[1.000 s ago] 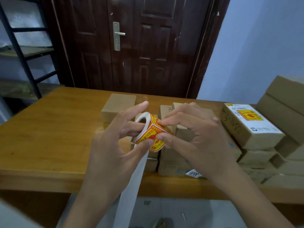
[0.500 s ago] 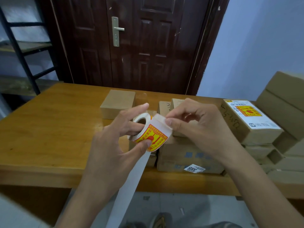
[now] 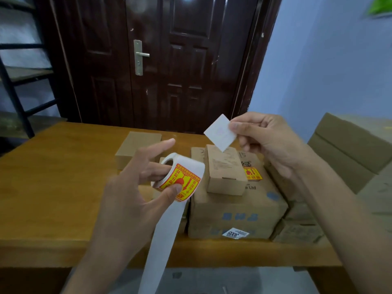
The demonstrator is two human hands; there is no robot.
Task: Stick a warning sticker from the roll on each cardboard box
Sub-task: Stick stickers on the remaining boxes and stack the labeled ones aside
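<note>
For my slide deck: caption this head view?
Right hand pinches a peeled sticker above boxes; left hand holds the roll.

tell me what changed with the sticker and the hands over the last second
The right hand peeled one sticker off the roll and lifted it up and to the right, above the small box. The left hand kept gripping the roll, backing strip still hanging down. The boxes stayed put.

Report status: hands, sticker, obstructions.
Left hand grips roll. Right hand pinches peeled sticker, above small box. Nothing in the way.
</note>
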